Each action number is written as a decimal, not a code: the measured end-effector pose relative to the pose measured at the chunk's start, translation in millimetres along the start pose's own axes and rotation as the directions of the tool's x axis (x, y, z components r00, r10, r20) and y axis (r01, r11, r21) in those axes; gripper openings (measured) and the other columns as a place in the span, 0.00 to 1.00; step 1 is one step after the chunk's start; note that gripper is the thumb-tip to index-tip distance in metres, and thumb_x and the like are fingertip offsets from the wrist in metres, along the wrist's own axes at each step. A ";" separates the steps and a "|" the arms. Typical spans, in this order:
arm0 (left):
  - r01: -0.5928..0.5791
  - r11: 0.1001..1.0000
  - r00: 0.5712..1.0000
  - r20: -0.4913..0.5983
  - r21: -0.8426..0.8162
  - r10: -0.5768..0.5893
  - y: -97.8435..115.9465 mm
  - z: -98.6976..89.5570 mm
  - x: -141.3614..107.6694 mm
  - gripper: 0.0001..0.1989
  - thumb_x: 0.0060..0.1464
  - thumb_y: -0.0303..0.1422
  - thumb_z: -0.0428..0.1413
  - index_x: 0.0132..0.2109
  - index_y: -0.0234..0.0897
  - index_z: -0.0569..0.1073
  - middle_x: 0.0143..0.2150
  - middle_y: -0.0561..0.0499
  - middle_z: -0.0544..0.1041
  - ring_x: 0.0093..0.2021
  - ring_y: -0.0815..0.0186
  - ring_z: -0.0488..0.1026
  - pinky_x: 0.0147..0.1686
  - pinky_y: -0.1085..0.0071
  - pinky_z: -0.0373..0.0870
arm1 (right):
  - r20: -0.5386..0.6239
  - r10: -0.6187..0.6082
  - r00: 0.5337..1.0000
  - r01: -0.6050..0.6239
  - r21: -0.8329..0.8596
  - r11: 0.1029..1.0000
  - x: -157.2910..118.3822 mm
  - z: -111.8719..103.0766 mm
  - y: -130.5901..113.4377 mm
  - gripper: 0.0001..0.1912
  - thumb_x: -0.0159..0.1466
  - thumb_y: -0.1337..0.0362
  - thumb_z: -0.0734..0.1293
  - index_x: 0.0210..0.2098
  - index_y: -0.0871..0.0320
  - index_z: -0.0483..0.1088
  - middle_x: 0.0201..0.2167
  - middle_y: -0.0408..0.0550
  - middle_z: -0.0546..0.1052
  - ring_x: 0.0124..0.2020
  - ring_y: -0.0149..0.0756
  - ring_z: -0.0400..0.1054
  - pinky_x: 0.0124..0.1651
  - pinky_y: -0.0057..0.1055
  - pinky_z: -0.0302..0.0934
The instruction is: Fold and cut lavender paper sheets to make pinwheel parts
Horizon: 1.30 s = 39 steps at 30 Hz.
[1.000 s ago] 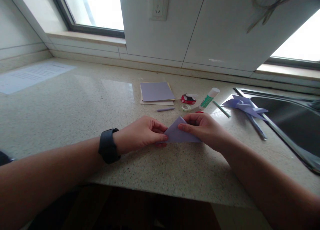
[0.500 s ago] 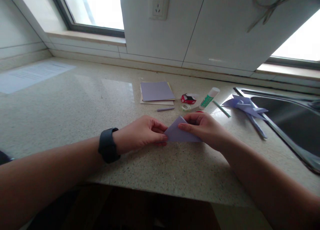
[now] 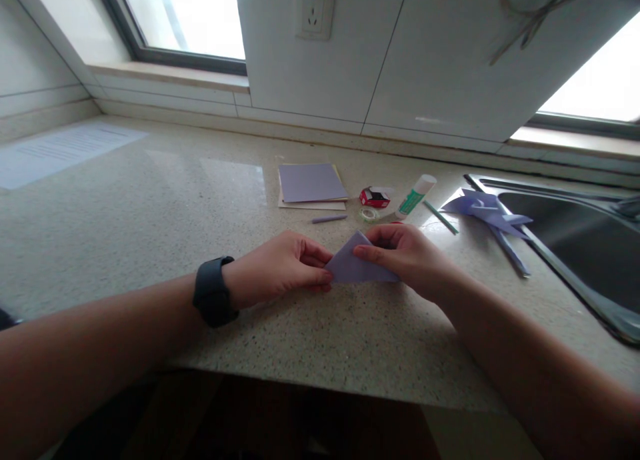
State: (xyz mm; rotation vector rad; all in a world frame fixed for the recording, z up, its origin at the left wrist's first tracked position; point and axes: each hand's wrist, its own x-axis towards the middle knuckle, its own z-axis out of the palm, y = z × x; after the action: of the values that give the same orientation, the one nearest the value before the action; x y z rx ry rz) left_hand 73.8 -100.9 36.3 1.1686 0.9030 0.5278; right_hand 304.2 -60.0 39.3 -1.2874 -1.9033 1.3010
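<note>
A purple sheet of paper [image 3: 357, 265], folded into a triangle, is held between my two hands above the counter. My left hand [image 3: 293, 263] pinches its left corner between thumb and fingers; a dark watch sits on that wrist. My right hand [image 3: 403, 250] grips the upper right side, thumb on the near face and fingers behind, where they are partly hidden. Just beyond the hands stand a glue stick [image 3: 416, 195] and a roll of clear tape [image 3: 369, 215]. A bit of something red shows behind my right hand.
A stack of square paper [image 3: 313, 182], a thin purple stick [image 3: 329, 219], a small red box [image 3: 375, 197] and a green strip [image 3: 441, 217] lie farther back. A purple paper pinwheel [image 3: 487, 212] rests by the steel sink [image 3: 575, 247]. A printed sheet [image 3: 65, 152] lies at far left.
Both hands keep their hold on the folded paper, which looks the same. The whole view has shifted very slightly; nothing else has visibly moved.
</note>
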 end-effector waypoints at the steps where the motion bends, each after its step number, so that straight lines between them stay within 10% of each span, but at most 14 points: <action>1: 0.001 1.000 1.000 -0.002 0.005 -0.001 0.0 0.2 -0.2 0.13 0.52 0.25 0.61 0.45 0.36 0.82 0.38 0.49 0.83 0.35 0.68 0.77 0.41 0.72 0.70 | -0.005 -0.002 1.000 0.002 -0.002 1.000 -0.5 -0.1 -0.1 0.18 0.57 0.50 0.73 0.28 0.59 0.71 0.22 0.41 0.68 0.21 0.27 0.57 0.21 0.26 0.46; 26: 0.002 0.992 0.999 0.050 0.124 -0.008 -0.7 4.1 -2.5 0.14 0.55 0.28 0.58 0.48 0.39 0.82 0.39 0.51 0.83 0.36 0.66 0.77 0.37 0.73 0.68 | -0.077 -0.081 0.994 0.088 0.095 0.992 -4.6 6.7 -9.8 0.16 0.60 0.51 0.71 0.29 0.59 0.73 0.21 0.41 0.68 0.20 0.27 0.55 0.21 0.27 0.46; 39: 0.040 0.992 0.997 -0.074 0.118 -0.032 3.3 -1.9 -2.2 0.14 0.54 0.31 0.62 0.48 0.38 0.81 0.36 0.49 0.82 0.33 0.68 0.76 0.37 0.73 0.71 | -0.020 -0.007 1.000 0.003 -0.213 0.977 -3.2 -11.0 -1.6 0.22 0.62 0.46 0.68 0.25 0.59 0.74 0.17 0.40 0.63 0.19 0.26 0.51 0.20 0.28 0.41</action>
State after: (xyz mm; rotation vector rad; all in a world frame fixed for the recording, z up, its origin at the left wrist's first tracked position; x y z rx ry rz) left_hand 71.3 -100.4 39.9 1.2451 1.0274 0.4949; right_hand 313.7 -58.3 45.7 -1.3922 -2.0746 1.0997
